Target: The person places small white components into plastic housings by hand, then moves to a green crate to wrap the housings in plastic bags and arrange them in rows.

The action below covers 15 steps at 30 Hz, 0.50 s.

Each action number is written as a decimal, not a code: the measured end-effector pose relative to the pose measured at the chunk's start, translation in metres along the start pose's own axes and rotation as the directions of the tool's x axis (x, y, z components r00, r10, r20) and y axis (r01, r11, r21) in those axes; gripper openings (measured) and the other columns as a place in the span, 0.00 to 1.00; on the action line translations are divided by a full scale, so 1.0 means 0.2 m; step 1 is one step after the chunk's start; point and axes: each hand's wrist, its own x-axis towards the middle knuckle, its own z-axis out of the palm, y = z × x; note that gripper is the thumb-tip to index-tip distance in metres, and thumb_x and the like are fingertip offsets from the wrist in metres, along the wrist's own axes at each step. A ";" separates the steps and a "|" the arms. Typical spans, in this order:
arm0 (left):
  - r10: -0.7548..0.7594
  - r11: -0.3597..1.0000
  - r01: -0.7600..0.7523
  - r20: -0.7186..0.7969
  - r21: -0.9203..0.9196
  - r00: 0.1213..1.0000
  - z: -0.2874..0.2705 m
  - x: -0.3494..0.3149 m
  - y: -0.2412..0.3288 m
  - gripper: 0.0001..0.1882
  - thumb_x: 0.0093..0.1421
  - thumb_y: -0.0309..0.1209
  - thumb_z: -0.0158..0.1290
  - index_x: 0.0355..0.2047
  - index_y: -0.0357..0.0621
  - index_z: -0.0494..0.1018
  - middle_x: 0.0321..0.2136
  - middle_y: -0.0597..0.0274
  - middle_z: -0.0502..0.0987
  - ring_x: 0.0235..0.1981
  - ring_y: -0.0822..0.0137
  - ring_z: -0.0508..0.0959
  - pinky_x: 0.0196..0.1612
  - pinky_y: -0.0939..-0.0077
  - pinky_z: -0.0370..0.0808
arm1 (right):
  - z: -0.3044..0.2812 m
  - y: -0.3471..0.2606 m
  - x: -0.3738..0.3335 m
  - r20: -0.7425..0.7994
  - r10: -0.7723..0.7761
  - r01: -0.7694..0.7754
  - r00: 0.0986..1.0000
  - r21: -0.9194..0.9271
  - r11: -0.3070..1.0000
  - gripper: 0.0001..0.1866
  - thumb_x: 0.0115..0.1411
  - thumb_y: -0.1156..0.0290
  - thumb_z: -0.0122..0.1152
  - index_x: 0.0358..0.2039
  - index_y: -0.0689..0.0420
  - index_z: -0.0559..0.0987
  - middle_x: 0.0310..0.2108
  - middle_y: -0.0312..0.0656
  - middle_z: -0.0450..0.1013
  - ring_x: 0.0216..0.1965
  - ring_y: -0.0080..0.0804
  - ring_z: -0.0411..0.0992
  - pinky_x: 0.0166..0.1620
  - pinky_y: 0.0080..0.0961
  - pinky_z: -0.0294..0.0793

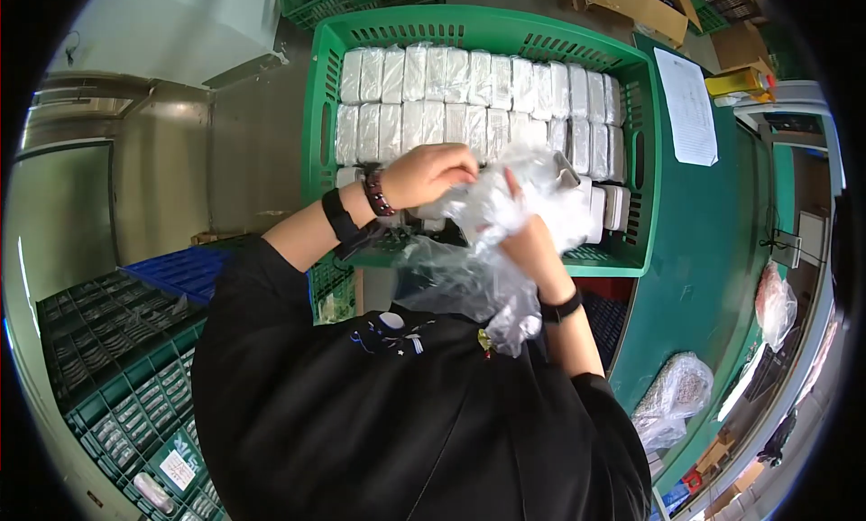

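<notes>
Both my hands are over the near side of a green plastic crate (642,160). Clear plastic bags (469,273) are bunched between them and hang toward my chest. My left hand (433,174) has its fingers curled and pinched at the edge of the plastic. My right hand (525,243) is closed round the bunched plastic, its thumb pointing up; motion blurs it a little. Beside it, a grey rectangular piece with a rounded corner (566,171) shows partly through the plastic. Rows of plastic-wrapped whitish blocks (406,74) stand in the crate, the nearest row partly hidden by my hands.
Right of the crate is a green tabletop (672,277) with a printed sheet (686,106) and a plastic bag of small items (675,396). Stacked crates (135,390) with wrapped pieces stand at the lower left. A cardboard box (636,11) lies beyond the crate.
</notes>
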 end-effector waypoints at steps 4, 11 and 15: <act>0.046 0.979 -0.058 -0.066 -0.197 0.997 0.04 0.10 0.09 0.04 0.52 0.22 0.48 0.29 0.40 0.66 0.24 0.60 0.70 0.26 0.67 0.73 0.30 0.80 0.68 | 0.08 0.00 0.15 -0.176 -0.363 0.374 0.915 0.037 0.927 0.18 0.47 0.77 0.47 0.42 0.62 0.68 0.34 0.54 0.69 0.36 0.45 0.68 0.38 0.35 0.66; -0.124 0.931 0.135 -0.054 0.340 0.991 0.14 -0.12 -0.31 0.12 0.47 0.33 0.54 0.32 0.47 0.67 0.30 0.62 0.71 0.34 0.65 0.71 0.37 0.71 0.67 | -0.74 0.58 -0.29 -0.816 0.101 0.135 0.568 0.214 0.967 0.13 0.58 0.69 0.45 0.40 0.64 0.69 0.32 0.37 0.69 0.30 0.24 0.67 0.34 0.20 0.69; -0.257 0.701 -0.185 0.487 0.689 0.835 0.30 -0.33 -0.52 0.16 0.44 0.40 0.55 0.34 0.53 0.67 0.34 0.68 0.70 0.42 0.69 0.67 0.42 0.70 0.62 | -0.76 0.57 -0.50 -0.851 0.046 0.087 0.523 0.107 0.990 0.12 0.57 0.72 0.46 0.40 0.65 0.68 0.33 0.40 0.69 0.31 0.24 0.68 0.34 0.20 0.70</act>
